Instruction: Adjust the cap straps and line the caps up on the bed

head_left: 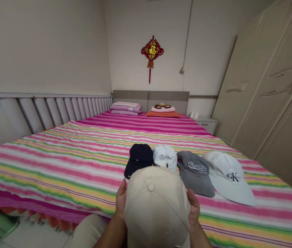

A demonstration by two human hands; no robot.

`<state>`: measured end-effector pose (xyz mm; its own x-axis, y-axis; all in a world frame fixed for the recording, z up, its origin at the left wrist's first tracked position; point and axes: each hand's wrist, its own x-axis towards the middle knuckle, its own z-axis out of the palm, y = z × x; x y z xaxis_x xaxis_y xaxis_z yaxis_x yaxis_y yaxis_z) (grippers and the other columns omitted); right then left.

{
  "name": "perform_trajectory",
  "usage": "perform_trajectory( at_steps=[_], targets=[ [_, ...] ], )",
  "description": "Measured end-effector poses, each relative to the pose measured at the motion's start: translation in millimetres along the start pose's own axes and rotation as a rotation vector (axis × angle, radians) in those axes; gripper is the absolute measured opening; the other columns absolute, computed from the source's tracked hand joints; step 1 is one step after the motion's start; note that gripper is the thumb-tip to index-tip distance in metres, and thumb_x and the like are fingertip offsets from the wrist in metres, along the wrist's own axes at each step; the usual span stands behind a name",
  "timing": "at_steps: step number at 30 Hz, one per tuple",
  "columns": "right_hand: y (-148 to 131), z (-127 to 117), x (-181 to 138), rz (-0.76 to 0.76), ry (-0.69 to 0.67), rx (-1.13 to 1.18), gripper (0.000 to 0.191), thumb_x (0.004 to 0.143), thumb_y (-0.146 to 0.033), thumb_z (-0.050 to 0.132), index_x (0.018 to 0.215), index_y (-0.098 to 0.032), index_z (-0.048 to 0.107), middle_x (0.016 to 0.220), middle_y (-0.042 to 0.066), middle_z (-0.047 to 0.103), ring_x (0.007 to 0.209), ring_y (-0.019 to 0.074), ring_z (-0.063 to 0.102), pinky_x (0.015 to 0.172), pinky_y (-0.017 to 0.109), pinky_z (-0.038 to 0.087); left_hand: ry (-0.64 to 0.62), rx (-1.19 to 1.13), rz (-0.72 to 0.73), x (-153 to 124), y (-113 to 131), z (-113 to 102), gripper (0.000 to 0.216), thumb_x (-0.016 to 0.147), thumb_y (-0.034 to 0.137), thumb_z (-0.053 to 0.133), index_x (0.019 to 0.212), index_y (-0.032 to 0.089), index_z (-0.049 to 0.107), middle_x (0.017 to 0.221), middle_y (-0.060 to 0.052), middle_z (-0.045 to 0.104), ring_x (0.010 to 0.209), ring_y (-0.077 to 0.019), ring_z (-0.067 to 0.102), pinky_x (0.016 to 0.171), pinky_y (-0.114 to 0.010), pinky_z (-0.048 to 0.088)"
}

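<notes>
A beige cap (156, 210) is at the lower middle of the frame, held between 2 hands: the left hand (120, 203) on its left side, the right hand (193, 208) on its right, fingers slightly bent against it, some hidden. Beyond, from centre to right, 4 more lie on a striped bedspread (58, 158): navy cap (141, 155), pale cap (165, 155), grey cap (194, 175), white cap (225, 168).

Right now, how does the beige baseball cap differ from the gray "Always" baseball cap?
The beige baseball cap is held between the left hand and right hand; the gray baseball cap lies on the striped bedspread. The beige cap's visible crown is plain, while the gray cap bears white lettering. The gray cap's brim shows; the beige cap's does not. Both are fabric caps.
</notes>
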<state>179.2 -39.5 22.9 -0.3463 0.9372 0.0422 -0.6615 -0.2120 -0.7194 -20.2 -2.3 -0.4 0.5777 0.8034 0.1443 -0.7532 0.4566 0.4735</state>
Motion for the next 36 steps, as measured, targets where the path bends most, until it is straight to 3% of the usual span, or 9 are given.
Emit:
perform_trajectory(
  at_steps=[5, 10, 13, 20, 24, 27, 29, 33, 36],
  targets=[
    [4.3, -10.1, 3.3, 0.034, 0.036, 0.104, 0.039, 0.052, -0.056, 0.066, 0.071, -0.022, 0.071, 0.08, 0.006, 0.072, 0.099, 0.0315, 0.057, 0.095, 0.047, 0.035, 0.116, -0.089, -0.022, -29.9, -31.4, -23.4, 0.026, 0.071, 0.037, 0.056, 0.084, 0.019, 0.07, 0.084, -0.005, 0.071, 0.094, -0.0262, 0.06, 0.093, -0.037, 0.036],
    [7.6, -12.0, 8.5, 0.036, 0.085, 0.177, 0.033, 0.05, -0.051, 0.069, 0.07, -0.024, 0.071, 0.068, 0.003, 0.072, 0.092, 0.0299, 0.061, 0.095, 0.046, 0.034, 0.223, -0.03, -0.045, -55.4, -74.4, -43.1, 0.02, 0.072, 0.03, 0.056, 0.085, 0.024, 0.069, 0.094, -0.007, 0.068, 0.103, -0.0285, 0.055, 0.093, -0.041, 0.035],
    [9.5, -10.8, 10.0, 0.043, 0.049, 0.165, 0.034, 0.054, -0.053, 0.066, 0.068, -0.022, 0.071, 0.067, 0.006, 0.072, 0.095, 0.0303, 0.06, 0.094, 0.046, 0.035, 0.272, 0.009, -0.002, -62.1, -77.0, -45.8, 0.021, 0.062, 0.023, 0.066, 0.082, 0.023, 0.07, 0.091, -0.008, 0.069, 0.102, -0.0308, 0.055, 0.092, -0.043, 0.036],
    [26.7, -3.9, 13.0, 0.101, -0.03, 0.242, 0.038, 0.061, -0.053, 0.063, 0.082, -0.022, 0.07, 0.078, 0.006, 0.072, 0.093, 0.028, 0.06, 0.09, 0.045, 0.036, 0.515, 0.045, 0.076, -79.8, -26.7, -35.2, 0.016, 0.063, 0.017, 0.066, 0.078, 0.022, 0.068, 0.092, -0.007, 0.068, 0.098, -0.0289, 0.058, 0.088, -0.041, 0.04],
    [46.1, -12.4, 15.3, 0.165, -0.147, 0.222, 0.05, 0.071, -0.054, 0.054, 0.103, -0.016, 0.061, 0.096, 0.012, 0.068, 0.086, 0.0247, 0.062, 0.075, 0.038, 0.043, 0.663, 0.08, 0.199, -97.0, 8.4, -49.7, 0.015, 0.061, 0.006, 0.064, 0.064, 0.02, 0.065, 0.076, -0.003, 0.071, 0.093, -0.0274, 0.061, 0.086, -0.04, 0.044],
    [54.5, -28.2, 15.1, 0.191, -0.12, 0.217, 0.051, 0.074, -0.052, 0.053, 0.107, -0.014, 0.059, 0.099, 0.014, 0.066, 0.085, 0.0227, 0.062, 0.07, 0.033, 0.044, 0.74, 0.098, 0.302, -104.3, 37.5, -60.3, 0.021, 0.06, -0.001, 0.06, 0.056, 0.02, 0.062, 0.064, 0.0, 0.07, 0.089, -0.026, 0.062, 0.085, -0.038, 0.047],
    [55.6, -41.1, 14.5, 0.185, -0.054, 0.217, 0.045, 0.076, -0.048, 0.054, 0.105, -0.014, 0.06, 0.099, 0.013, 0.066, 0.082, 0.0203, 0.062, 0.069, 0.031, 0.044, 0.742, 0.134, 0.346, -102.3, 57.8, -61.7, 0.026, 0.061, -0.004, 0.056, 0.064, 0.02, 0.064, 0.068, 0.0, 0.071, 0.088, -0.025, 0.063, 0.085, -0.038, 0.047],
    [53.7, -64.5, 14.1, 0.16, 0.071, 0.216, 0.036, 0.075, -0.041, 0.059, 0.099, -0.015, 0.063, 0.096, 0.011, 0.067, 0.076, 0.0167, 0.062, 0.069, 0.029, 0.044, 0.686, 0.216, 0.416, -80.9, 97.3, -59.9, 0.048, 0.065, -0.006, 0.047, 0.102, 0.022, 0.058, 0.08, -0.002, 0.071, 0.084, -0.0222, 0.064, 0.083, -0.036, 0.049],
    [54.8, -73.7, 14.4, 0.139, 0.13, 0.248, 0.031, 0.073, -0.038, 0.062, 0.096, -0.017, 0.064, 0.093, 0.008, 0.068, 0.073, 0.0148, 0.062, 0.068, 0.028, 0.045, 0.672, 0.269, 0.436, -54.5, 125.6, -66.0, 0.047, 0.07, -0.005, 0.043, 0.109, 0.019, 0.054, 0.075, -0.003, 0.071, 0.073, -0.0197, 0.066, 0.078, -0.035, 0.051]
  ],
)
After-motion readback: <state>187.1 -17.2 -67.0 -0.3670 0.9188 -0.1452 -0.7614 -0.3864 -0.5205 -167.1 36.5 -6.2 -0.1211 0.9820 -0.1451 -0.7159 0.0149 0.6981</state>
